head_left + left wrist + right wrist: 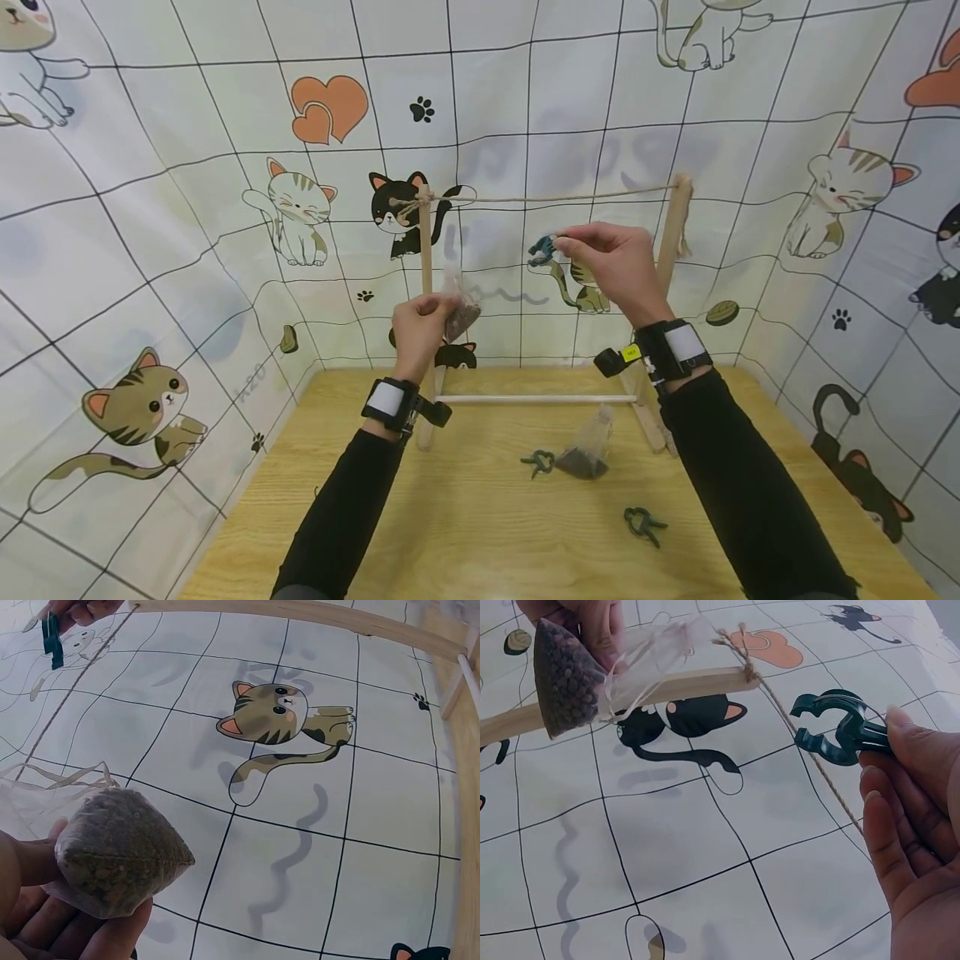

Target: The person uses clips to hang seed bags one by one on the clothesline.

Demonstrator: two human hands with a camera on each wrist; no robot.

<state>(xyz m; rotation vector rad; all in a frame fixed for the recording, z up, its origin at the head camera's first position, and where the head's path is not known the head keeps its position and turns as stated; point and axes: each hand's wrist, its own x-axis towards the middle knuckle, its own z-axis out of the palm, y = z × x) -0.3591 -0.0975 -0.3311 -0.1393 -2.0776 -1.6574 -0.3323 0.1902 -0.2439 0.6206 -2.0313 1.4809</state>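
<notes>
My left hand [420, 333] holds a small sheer drawstring bag [462, 315] by its side, near the left post of a wooden frame. Dark, crumbly dried bits fill the bag's lower part, and its pale ribbons hang loose in the right wrist view. Between thumb and fingers, my right hand [617, 265] pinches a dark green spring clip [849, 735] by its handles; its curved jaws stand a little apart. That clip [542, 250] is below a thin rope [555, 197] strung between the frame's two posts. Both hands are raised above the table.
A second sheer bag [583, 463] sits on the wooden table [480, 533], with one green clip [543, 458] beside it and another clip [642, 523] nearer the front. The frame has a left post [426, 250], a right post [677, 217] and a low white crossbar [532, 399]. Cat-print cloth [495, 100] hangs behind.
</notes>
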